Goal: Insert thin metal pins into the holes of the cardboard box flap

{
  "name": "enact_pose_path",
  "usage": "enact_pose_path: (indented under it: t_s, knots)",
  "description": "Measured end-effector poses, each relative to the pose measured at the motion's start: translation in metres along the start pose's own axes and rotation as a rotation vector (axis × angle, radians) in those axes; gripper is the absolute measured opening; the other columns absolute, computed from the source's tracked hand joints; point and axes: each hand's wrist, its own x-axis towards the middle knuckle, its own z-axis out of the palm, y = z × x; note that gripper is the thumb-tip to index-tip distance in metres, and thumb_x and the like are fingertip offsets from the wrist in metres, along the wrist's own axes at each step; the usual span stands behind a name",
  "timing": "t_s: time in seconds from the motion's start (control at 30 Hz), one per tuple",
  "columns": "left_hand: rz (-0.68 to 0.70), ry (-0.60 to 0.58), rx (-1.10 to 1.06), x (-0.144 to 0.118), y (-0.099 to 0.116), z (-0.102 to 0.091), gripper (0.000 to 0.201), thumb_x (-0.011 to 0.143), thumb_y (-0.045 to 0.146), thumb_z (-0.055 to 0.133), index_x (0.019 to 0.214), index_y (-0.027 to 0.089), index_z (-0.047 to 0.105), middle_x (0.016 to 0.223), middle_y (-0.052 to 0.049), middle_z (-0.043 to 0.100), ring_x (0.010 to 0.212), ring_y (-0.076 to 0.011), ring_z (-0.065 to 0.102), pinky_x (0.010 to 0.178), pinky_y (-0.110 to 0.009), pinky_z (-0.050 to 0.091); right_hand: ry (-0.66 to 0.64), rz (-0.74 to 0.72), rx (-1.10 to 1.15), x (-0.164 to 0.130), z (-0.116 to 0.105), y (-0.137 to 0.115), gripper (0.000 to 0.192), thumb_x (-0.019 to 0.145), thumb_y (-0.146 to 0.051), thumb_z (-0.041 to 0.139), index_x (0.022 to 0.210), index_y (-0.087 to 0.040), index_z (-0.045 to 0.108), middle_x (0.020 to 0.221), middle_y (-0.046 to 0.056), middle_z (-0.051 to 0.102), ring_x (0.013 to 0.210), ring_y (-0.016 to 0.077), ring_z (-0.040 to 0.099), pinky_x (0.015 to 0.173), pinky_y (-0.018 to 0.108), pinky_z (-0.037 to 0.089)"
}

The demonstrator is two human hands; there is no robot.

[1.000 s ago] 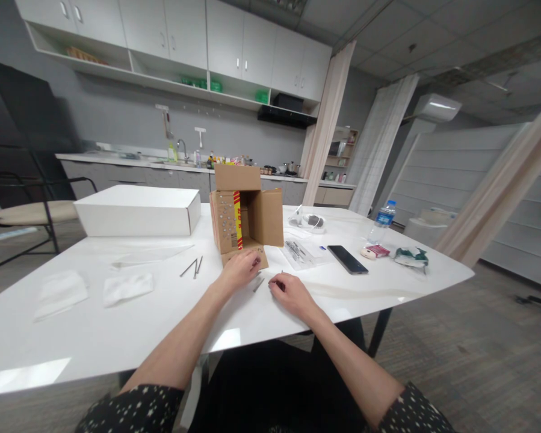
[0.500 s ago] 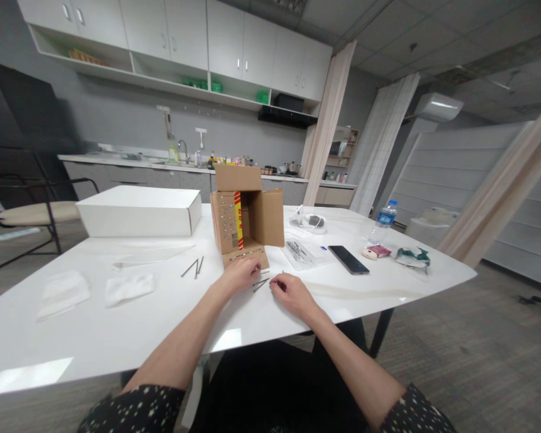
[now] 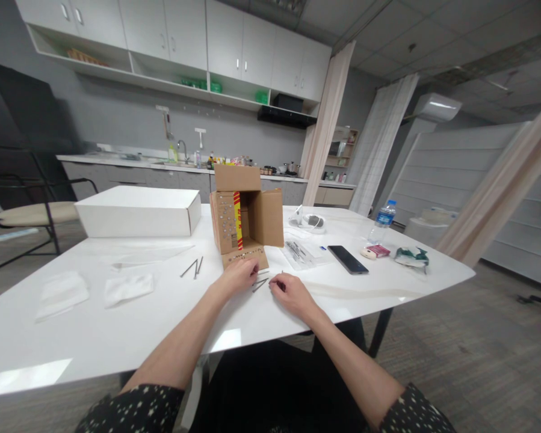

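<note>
On the glossy white table [image 3: 94, 337], the left hand [image 3: 239, 275] rests palm down with its fingers curled loosely, the fingertips on a few thin grey metal nails [image 3: 261, 281] lying flat on the tabletop; whether any nail is actually pinched cannot be told. The right hand [image 3: 290, 293], at about 4 o'clock from the left and just beside it, is closed narrowly, thumb against forefinger, and a slim nail tip seems to stick up from the pinch, though it is too small to be sure. The loose nails lie between the two hands. At 12 o'clock from the left hand, close by, stands an open brown cardboard box [image 3: 245, 216] with a red-and-yellow striped tape edge, its front flap folded down onto the table and studded with a row of small nail heads. At 9 o'clock from the box, well apart from the hands, two more nails [image 3: 193, 267] lie crossed. At 10 o'clock sits a flat white lidded carton [image 3: 137, 210]. At 3 o'clock from the box lie a clear plastic bag [image 3: 299, 251] and a black smartphone [image 3: 346, 259]; a clear water bottle [image 3: 381, 221] stands further off at 2 o'clock.
</note>
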Motion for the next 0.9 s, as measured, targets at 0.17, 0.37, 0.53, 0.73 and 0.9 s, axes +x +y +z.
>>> enact_pose_path:
  t_s: [0.17,0.37,0.53,0.73,0.9]
  knots:
    - [0.019,0.001,-0.012,-0.0005,-0.002,0.0029,0.013,0.081,0.016,0.051,0.085,0.02,0.062,0.085,-0.006,0.069,0.081,-0.0205,0.063,0.069,-0.027,0.045,0.002,-0.002,0.002,-0.0001,0.0006,0.0006,0.017,0.086,-0.018,0.054,0.086,-0.018,0.072,0.082,0.004,0.069,0.072,0.015,0.058,0.069,0.025,0.043]
    - [0.02,-0.022,0.006,-0.0021,0.0018,0.0002,0.013,0.082,0.025,0.054,0.085,0.021,0.066,0.081,-0.005,0.07,0.078,-0.0197,0.064,0.067,-0.026,0.045,0.003,-0.002,-0.005,0.0,0.001,0.0019,0.017,0.086,-0.017,0.054,0.085,-0.018,0.071,0.081,0.003,0.069,0.071,0.0148,0.058,0.069,0.025,0.042]
    - [0.039,0.002,-0.013,-0.0028,0.004,-0.0016,0.022,0.086,0.035,0.051,0.081,0.02,0.067,0.081,-0.007,0.071,0.076,-0.0194,0.064,0.067,-0.027,0.045,-0.007,0.003,0.005,0.0003,0.0002,0.0003,0.017,0.085,-0.015,0.055,0.086,-0.018,0.071,0.081,0.003,0.069,0.071,0.0148,0.058,0.069,0.024,0.042]
    - [0.061,-0.042,-0.038,-0.0038,0.0044,-0.0016,0.021,0.082,0.035,0.055,0.076,0.02,0.068,0.077,-0.005,0.071,0.073,-0.0186,0.064,0.063,-0.025,0.044,-0.003,0.001,0.004,0.0002,0.0,-0.0005,0.017,0.085,-0.015,0.055,0.085,-0.018,0.071,0.081,0.003,0.069,0.071,0.0149,0.058,0.068,0.024,0.042]
    - [0.05,-0.061,-0.027,-0.0017,0.0035,-0.0007,0.02,0.083,0.027,0.051,0.075,0.02,0.069,0.078,-0.006,0.071,0.073,-0.0197,0.064,0.066,-0.027,0.045,0.0,0.0,0.001,0.0003,0.0004,0.0004,0.017,0.085,-0.016,0.054,0.086,-0.018,0.071,0.081,0.003,0.069,0.072,0.0151,0.058,0.069,0.025,0.042]
